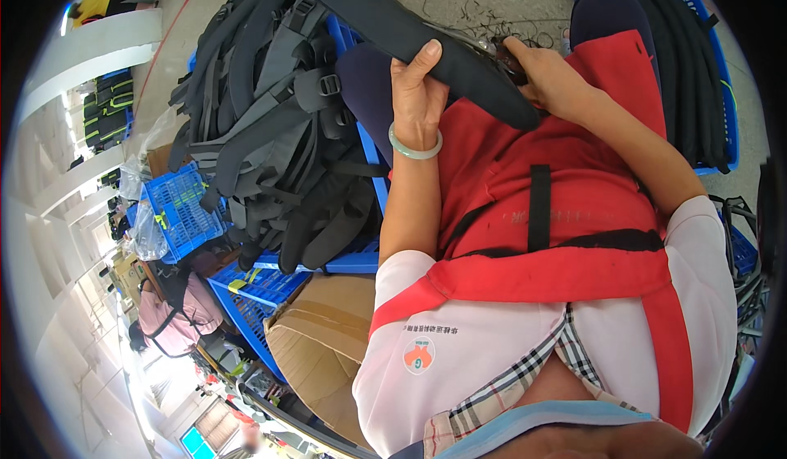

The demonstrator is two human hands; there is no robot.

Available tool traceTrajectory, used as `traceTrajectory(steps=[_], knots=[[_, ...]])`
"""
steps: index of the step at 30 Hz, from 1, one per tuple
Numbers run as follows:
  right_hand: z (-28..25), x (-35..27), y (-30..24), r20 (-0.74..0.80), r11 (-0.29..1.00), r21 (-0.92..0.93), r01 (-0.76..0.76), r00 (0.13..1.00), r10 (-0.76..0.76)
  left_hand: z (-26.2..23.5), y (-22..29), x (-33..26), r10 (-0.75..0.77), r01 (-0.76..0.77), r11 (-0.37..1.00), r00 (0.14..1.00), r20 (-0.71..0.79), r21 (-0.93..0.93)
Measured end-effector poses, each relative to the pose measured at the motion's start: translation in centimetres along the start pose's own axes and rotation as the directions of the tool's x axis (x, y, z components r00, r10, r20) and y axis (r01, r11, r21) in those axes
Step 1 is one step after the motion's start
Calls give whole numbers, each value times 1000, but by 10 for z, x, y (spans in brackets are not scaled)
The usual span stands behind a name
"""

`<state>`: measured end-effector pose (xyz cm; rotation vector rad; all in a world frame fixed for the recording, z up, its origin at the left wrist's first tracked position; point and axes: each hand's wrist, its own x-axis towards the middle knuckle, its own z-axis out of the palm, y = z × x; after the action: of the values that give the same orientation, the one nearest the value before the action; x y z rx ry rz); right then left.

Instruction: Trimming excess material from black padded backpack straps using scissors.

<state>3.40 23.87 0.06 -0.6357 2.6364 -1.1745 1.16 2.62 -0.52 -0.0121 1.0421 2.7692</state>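
A long black padded strap (410, 37) lies slantwise over my lap, its rounded end near my right wrist. My left hand (422, 82) grips it from the near side, the thumb on top and the other fingers partly hidden beneath. A pale bangle circles that wrist. Beyond the strap's edge, my right hand (553, 78) is closed around a small dark-handled tool (513, 64) that looks like scissors. The tool's blades are mostly hidden by the strap and hard to make out. Under both hands spreads a red apron (525, 188).
Left of my legs, grey and black padded straps with buckles (262, 131) heap over a blue crate (373, 156). Another blue crate (730, 123) of black padded pieces stands at right. A cardboard box (320, 320) sits near my left elbow. Dark thread scraps (484, 29) litter the floor.
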Motion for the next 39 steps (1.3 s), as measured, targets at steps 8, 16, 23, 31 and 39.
traceTrajectory(steps=[8, 16, 23, 31, 39], knots=[[1, 3, 12, -42, 992, 76, -102, 994, 106, 5, -3, -4, -46, 45, 998, 999, -26, -43], [-28, -1, -10, -41, 858, 510, -52, 996, 85, 14, -8, -3, -16, 14, 1000, 997, -75, -24], [-17, 0, -17, 3, 955, 288, -67, 998, 69, 9, -8, 0, -72, 73, 997, 996, -61, 10], [-29, -11, -12, -148, 894, 441, -80, 976, 161, 28, 2, 20, -87, 63, 940, 995, 57, 336], [-90, -26, 52, -561, 506, 819, 271, 564, 606, 99, -51, 49, -460, 63, 615, 839, 292, 786]])
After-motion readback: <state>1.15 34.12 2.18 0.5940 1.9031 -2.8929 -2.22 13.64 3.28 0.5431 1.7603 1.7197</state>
